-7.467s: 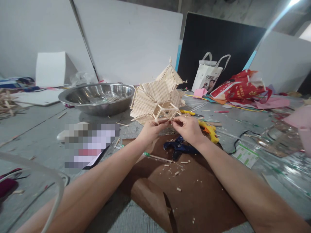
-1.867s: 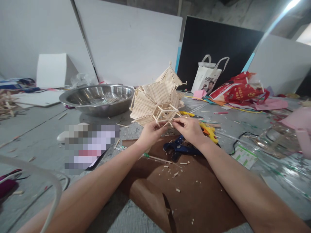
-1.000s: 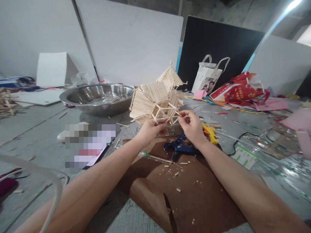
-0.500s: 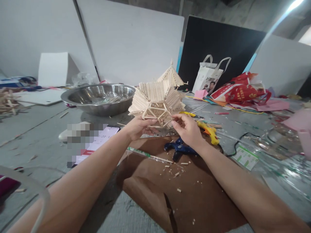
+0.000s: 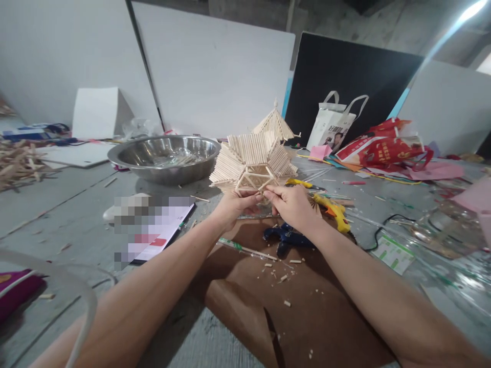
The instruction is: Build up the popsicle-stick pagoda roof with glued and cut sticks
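A model roof of thin wooden sticks (image 5: pixel 253 153) is held up in front of me, its slatted sides flaring outward above an open stick frame. My left hand (image 5: pixel 233 207) grips the lower left of that frame, fingers underneath. At the frame's lower middle, my right hand (image 5: pixel 291 202) pinches a stick, thumb and fingertips close to the left fingers. The exact contact of the fingertips is partly hidden. Behind stands a pointed stick roof (image 5: pixel 274 122). Beneath my hands lie a dark blue tool (image 5: pixel 287 237) and brown paper (image 5: pixel 307 317) with stick scraps.
A steel basin (image 5: pixel 164 163) stands at the back left, near a phone (image 5: pixel 163 235). A yellow glue gun (image 5: pixel 333 209) lies right of my hands. Further right are a white bag (image 5: pixel 332 122), a red bag (image 5: pixel 383 143) and clear plastic (image 5: pixel 452 230). Loose sticks (image 5: pixel 19 163) are piled far left.
My right hand has moved left along the frame, closer to my left hand. The model sits slightly lower against the background, and the whole view has shifted a little.
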The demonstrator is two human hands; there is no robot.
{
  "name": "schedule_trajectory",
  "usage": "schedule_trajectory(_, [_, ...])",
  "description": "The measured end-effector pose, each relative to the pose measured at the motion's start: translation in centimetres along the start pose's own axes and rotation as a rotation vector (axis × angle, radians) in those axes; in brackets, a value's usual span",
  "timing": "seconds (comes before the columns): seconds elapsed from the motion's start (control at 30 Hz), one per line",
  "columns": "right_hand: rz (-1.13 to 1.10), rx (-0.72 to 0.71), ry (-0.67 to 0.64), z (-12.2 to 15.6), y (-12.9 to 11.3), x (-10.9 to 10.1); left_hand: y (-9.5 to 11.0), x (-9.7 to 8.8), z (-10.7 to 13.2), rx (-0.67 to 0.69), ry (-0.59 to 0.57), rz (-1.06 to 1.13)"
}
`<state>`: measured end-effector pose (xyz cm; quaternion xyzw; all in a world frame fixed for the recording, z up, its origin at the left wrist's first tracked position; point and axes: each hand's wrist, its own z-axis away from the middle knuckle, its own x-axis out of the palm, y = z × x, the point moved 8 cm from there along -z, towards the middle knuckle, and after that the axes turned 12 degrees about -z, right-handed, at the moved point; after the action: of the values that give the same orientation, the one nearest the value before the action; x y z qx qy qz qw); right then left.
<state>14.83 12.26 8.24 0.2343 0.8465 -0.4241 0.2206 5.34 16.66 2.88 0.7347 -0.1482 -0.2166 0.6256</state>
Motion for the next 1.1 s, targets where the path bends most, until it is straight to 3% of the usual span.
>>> schedule_trajectory(0.33, [0.012, -0.002, -0.08, -0.7, -1.0, 0.4, 0.5, 0.7, 0.1, 0.064, -0.035, -0.003])
schedule_trajectory(0.6, [-0.072, 0.042, -0.2, -0.4, -0.2, 0.5, 0.5, 0.7, 0.0, 0.04, -0.021, -0.013])
schedule_trajectory(1.1, [-0.228, 0.226, -0.09, 0.0, 1.5, 0.6, 0.4, 0.5, -0.1, 0.053, -0.012, -0.018])
